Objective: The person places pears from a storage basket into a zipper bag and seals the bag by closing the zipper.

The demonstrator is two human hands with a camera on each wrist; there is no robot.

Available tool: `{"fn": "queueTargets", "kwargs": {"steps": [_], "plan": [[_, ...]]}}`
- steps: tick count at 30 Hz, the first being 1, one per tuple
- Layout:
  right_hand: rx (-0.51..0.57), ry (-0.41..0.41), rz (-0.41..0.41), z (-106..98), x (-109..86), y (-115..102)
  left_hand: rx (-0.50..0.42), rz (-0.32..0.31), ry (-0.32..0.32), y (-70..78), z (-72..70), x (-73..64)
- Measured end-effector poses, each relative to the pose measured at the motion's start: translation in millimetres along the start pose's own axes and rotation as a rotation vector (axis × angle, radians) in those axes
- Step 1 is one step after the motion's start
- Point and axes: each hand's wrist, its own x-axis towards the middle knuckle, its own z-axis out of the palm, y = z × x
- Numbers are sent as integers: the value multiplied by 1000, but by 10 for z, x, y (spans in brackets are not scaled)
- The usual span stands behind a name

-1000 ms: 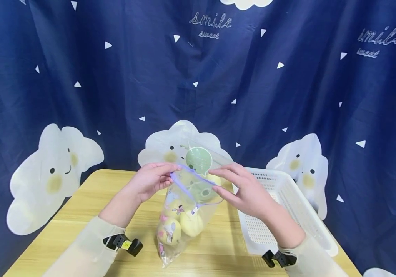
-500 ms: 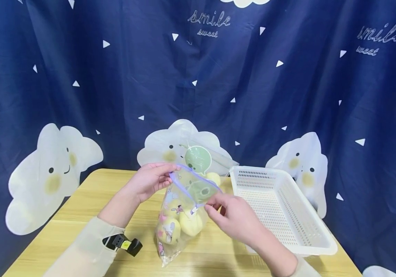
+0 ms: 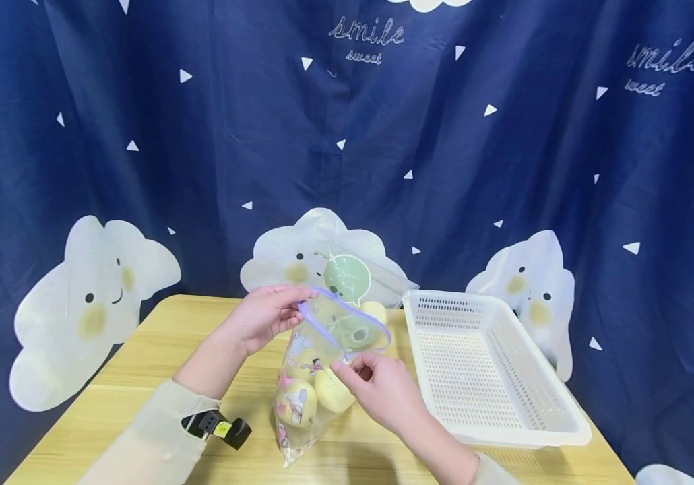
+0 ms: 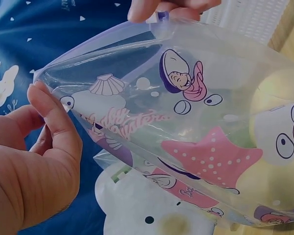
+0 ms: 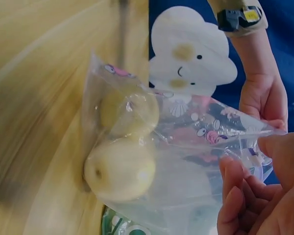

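Note:
A clear zip bag (image 3: 298, 370) with cartoon prints and a purple zip edge stands tilted on the table, its mouth partly open. Pale yellow round fruit (image 5: 120, 169) lies in its lower part. My left hand (image 3: 266, 315) pinches the top left corner of the bag between thumb and fingers, also seen as the left hand (image 4: 44, 147) in the left wrist view. At the near end of the zip, my right hand (image 3: 386, 389) pinches the edge beside the slider (image 5: 252, 152); its other fingers are curled.
A white slotted plastic basket (image 3: 556, 377) stands on the wooden table (image 3: 201, 310) at the right. Behind the bag is a second clear bag with a green print (image 3: 347, 275), and a yellow fruit (image 3: 374, 311) shows there. A blue cloud-print curtain (image 3: 213, 168) hangs behind.
My right hand has come from the far side of the bag's mouth, fingers spread, down and left to the zip's near end, where it now pinches. The left hand has stayed put.

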Motion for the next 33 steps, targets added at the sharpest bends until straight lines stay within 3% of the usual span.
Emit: {"fn": "queueTargets", "kwargs": {"steps": [6,11,16,22,28,30,33], "plan": [[-52,18,10,-91,110,-12,23,5,14,5,28,8],[-201,61,-5,-378,218,-28,129,66,119,62,55,-28],[-200,159,-31,-709,355,14,284,109,209,178,140,-153],[-218,170,-26,-907,413,123,481,114,124,181,232,-280],[-211,167,-33,-923,362,212,477,137,192,-68,35,-57],[-203,168,-35,-925,350,227,512,124,146,-179,-36,23],[-198,166,-36,-937,340,236,515,115,14,-311,-86,123]]}}
